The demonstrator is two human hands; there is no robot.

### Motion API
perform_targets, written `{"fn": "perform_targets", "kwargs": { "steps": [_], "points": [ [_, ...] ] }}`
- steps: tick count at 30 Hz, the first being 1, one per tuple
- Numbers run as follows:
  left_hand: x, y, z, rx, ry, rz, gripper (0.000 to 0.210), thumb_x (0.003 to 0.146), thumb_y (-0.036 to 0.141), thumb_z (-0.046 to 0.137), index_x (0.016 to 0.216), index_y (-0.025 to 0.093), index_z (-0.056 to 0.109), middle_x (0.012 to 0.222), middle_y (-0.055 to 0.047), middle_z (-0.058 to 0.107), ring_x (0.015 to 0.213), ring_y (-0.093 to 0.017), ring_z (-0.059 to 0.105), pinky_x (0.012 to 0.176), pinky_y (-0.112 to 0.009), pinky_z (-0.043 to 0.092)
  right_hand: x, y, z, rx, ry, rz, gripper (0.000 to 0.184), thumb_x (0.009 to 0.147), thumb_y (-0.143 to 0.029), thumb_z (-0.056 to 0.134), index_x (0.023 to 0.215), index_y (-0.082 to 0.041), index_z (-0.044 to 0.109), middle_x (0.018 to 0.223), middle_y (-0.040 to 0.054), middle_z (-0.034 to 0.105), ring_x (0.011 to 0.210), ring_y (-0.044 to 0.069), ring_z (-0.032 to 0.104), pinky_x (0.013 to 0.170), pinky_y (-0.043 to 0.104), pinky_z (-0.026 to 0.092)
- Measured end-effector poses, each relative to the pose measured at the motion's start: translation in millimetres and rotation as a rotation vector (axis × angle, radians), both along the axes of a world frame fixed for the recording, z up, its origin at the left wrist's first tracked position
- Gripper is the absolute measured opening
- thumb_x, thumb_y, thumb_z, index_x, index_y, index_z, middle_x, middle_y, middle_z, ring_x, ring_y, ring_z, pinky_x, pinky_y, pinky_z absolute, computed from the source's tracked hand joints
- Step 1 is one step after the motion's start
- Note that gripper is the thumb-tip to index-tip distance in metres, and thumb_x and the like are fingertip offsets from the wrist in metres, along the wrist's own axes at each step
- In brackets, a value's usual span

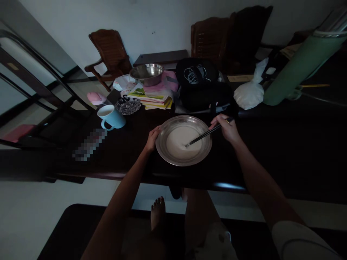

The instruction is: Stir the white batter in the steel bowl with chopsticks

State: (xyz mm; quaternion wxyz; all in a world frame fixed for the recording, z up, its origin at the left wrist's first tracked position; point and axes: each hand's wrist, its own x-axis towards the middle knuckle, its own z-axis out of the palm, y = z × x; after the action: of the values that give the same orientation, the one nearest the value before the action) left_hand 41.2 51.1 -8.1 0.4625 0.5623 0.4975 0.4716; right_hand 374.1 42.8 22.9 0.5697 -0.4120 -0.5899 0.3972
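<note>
A wide metal bowl (162,150) stands on the dark table, holding a pale, milky batter-like mixture (179,139). My left hand (153,138) is closed on the bowl's left rim. Held in my right hand (225,127) is a pair of dark chopsticks (203,135), slanting down to the left over the bowl's right rim. Their tips dip into the pale mixture near its middle. Behind my right hand sits a knotted clear plastic bag of white powder (248,95).
Left of the bowl are a light blue mug (115,117) and a glass dish (128,105). Behind it lie books (155,101), an empty metal bowl (148,77) and black cases (206,95). A tall green flask (295,68) stands right. The table's front edge (173,180) is close.
</note>
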Motion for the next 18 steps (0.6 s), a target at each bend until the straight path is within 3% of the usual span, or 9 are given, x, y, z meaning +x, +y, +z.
{"fn": "perform_targets", "kwargs": {
  "steps": [4, 9, 13, 15, 18],
  "points": [
    [0.0, 0.0, -0.6, 0.018, 0.01, 0.011, 0.047, 0.078, 0.052, 0.059, 0.102, 0.014, 0.073, 0.104, -0.01, 0.075, 0.106, -0.029, 0.063, 0.092, -0.038, 0.048, -3.8, -2.4, 2.4, 0.006, -0.089, 0.062, 0.046, 0.083, -0.068, 0.062, 0.075, -0.024, 0.071, 0.069, 0.0018, 0.075, 0.073, 0.021, 0.072, 0.076, 0.036, 0.057],
    [-1.0, 0.1, -0.3, 0.01, 0.03, 0.001, 0.044, 0.078, 0.05, 0.058, 0.099, 0.015, 0.073, 0.097, -0.008, 0.074, 0.099, -0.027, 0.064, 0.087, -0.036, 0.048, 2.9, 0.9, 1.7, 0.005, 0.007, -0.045, 0.049, 0.085, -0.069, 0.058, 0.073, -0.022, 0.069, 0.054, 0.0001, 0.068, 0.055, 0.018, 0.067, 0.062, 0.033, 0.054],
    [-1.0, -0.2, 0.4, 0.014, 0.031, -0.001, 0.043, 0.079, 0.049, 0.058, 0.1, 0.015, 0.073, 0.099, -0.008, 0.075, 0.101, -0.027, 0.065, 0.088, -0.036, 0.049, -0.1, -0.1, 1.8, -0.002, -0.058, 0.062, 0.048, 0.082, -0.069, 0.062, 0.073, -0.022, 0.071, 0.063, 0.0018, 0.073, 0.066, 0.02, 0.072, 0.07, 0.034, 0.057],
    [-0.9, -0.3, 0.4, 0.025, 0.03, 0.007, 0.044, 0.078, 0.049, 0.058, 0.1, 0.014, 0.074, 0.102, -0.009, 0.075, 0.103, -0.028, 0.064, 0.09, -0.036, 0.049, -0.5, -0.5, 2.6, 0.009, -0.074, 0.028, 0.047, 0.082, -0.068, 0.063, 0.075, -0.023, 0.071, 0.068, 0.0022, 0.075, 0.072, 0.02, 0.073, 0.074, 0.034, 0.057],
    [-0.9, -0.2, 0.3, 0.018, 0.032, 0.017, 0.046, 0.078, 0.051, 0.059, 0.101, 0.014, 0.073, 0.102, -0.009, 0.075, 0.104, -0.029, 0.064, 0.09, -0.037, 0.049, 1.9, 0.4, 2.1, 0.017, -0.015, -0.047, 0.047, 0.085, -0.067, 0.061, 0.073, -0.023, 0.07, 0.061, 0.0009, 0.072, 0.062, 0.019, 0.07, 0.067, 0.033, 0.056]
  ]
}}
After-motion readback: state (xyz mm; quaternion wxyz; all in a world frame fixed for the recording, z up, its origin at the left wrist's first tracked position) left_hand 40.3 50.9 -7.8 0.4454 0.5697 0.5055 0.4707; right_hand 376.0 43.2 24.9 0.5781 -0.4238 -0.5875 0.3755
